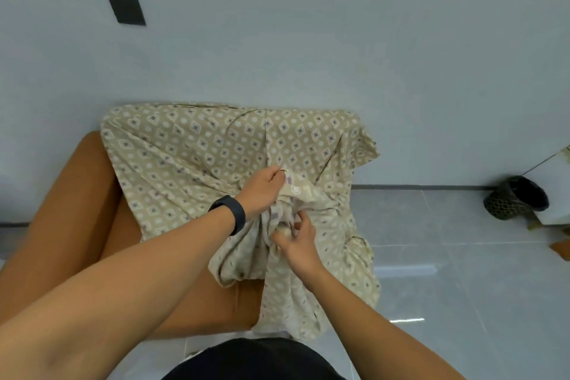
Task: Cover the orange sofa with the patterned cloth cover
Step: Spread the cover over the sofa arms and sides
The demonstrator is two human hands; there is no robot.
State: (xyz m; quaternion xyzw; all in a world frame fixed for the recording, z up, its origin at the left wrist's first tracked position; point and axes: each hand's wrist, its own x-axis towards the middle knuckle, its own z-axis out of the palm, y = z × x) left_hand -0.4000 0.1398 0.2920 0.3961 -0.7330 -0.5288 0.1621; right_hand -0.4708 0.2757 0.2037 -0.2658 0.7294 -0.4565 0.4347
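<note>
Both hands are bunching the patterned cover point(197, 163) mid-frame: my left hand point(262, 191) is pinching a fold, my right hand point(297, 244) is gripping the wad. The cover's hiding the orange sofa point(77, 210)'s right half and back.

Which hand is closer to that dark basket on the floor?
The right hand. It grips bunched cover over the seat's middle, on the basket's side. The left hand, also gripping cover, sits farther from the basket, toward the backrest.
</note>
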